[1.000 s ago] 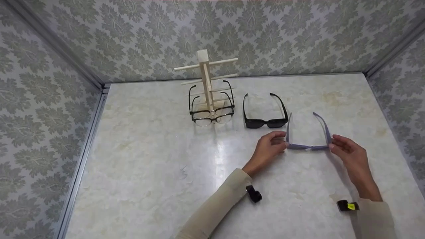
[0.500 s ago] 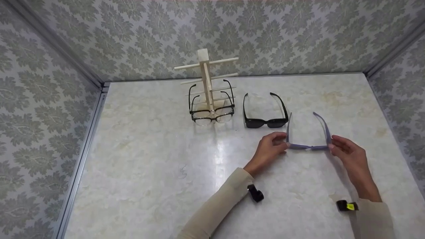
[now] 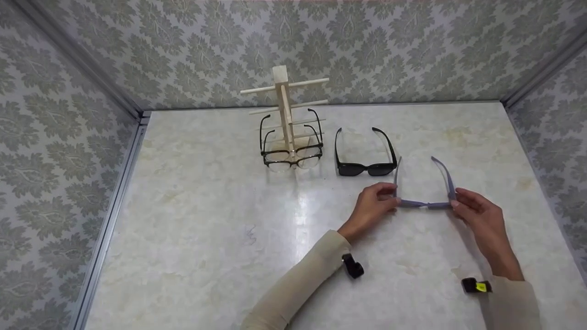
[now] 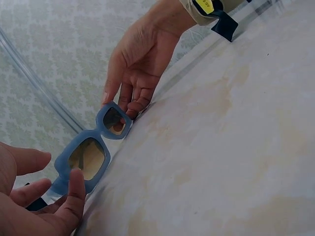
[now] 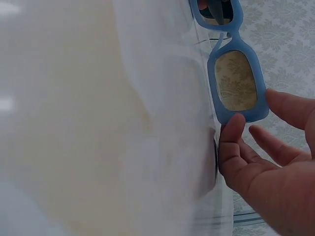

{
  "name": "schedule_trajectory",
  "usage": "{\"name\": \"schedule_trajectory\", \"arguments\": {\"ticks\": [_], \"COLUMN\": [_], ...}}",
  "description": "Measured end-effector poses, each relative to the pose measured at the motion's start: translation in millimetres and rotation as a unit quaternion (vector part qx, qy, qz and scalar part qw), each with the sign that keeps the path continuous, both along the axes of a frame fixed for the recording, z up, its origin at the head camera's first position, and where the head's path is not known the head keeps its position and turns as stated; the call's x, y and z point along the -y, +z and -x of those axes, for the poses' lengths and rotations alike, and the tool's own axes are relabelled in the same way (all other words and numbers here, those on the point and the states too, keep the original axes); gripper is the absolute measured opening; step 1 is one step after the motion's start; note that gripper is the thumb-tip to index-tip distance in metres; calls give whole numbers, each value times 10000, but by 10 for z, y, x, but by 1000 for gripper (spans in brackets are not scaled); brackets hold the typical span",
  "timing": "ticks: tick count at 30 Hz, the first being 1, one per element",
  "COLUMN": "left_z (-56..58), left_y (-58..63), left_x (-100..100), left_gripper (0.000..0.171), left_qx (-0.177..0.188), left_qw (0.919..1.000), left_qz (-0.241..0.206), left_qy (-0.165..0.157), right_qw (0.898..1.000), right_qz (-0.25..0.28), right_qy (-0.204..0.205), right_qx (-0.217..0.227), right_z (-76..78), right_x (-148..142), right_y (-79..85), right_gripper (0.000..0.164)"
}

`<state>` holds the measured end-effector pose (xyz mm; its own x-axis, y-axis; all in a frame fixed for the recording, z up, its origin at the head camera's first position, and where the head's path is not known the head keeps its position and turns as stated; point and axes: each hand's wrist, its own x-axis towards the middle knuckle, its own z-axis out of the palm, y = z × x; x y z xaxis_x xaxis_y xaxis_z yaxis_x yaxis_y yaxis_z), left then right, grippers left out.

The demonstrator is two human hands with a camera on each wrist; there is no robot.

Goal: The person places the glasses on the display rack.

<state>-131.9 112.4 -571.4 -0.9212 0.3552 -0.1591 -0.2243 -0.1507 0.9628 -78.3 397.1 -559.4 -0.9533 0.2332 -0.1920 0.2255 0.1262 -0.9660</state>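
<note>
A pair of blue-framed sunglasses [image 3: 424,205] with brownish lenses stands at the right of the table, temples unfolded and pointing to the back wall. My left hand [image 3: 373,204] holds its left front corner, thumb at the hinge. In the left wrist view, a finger [image 4: 76,187] of that hand overlaps the near lens. At the opposite corner, my right hand [image 3: 481,217] pinches the frame. The right wrist view has the thumb [image 5: 285,108] on the frame's edge and curled fingers [image 5: 234,147] at its end.
Black sunglasses [image 3: 367,169] lie unfolded just behind my left hand. Further left, a wooden eyewear stand [image 3: 282,91] with crossbars carries two dark-framed pairs of glasses [image 3: 292,162] low down. Patterned walls [image 3: 390,50] border the marbled table [image 3: 206,220].
My right hand and the blue sunglasses have shifted very slightly left. The left hand keeps its place at the corner. The black sunglasses and the stand stay as they were.
</note>
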Motion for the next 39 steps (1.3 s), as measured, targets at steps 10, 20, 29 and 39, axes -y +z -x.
{"name": "schedule_trajectory", "arguments": {"ticks": [10, 20, 29, 39], "left_z": [-10, -26, -55, -65], "left_y": [34, 213, 357, 390], "left_x": [33, 45, 122, 317], "left_gripper": [41, 43, 44, 43], "left_qx": [-495, -673, -988, -1084], "left_qw": [9974, 9958, 9916, 9907], "left_qz": [401, 480, 753, 787], "left_qy": [-330, -389, -368, -246], "right_qw": [9964, 9889, 9907, 9895], "right_qz": [-772, -1335, -1101, -600], "right_qy": [302, 508, 443, 651], "right_qx": [-195, -407, -659, -1139], "right_z": [-83, -190, -211, -172], "right_x": [-40, 19, 74, 233], "right_y": [40, 232, 359, 391], "right_gripper": [58, 52, 51, 47]}}
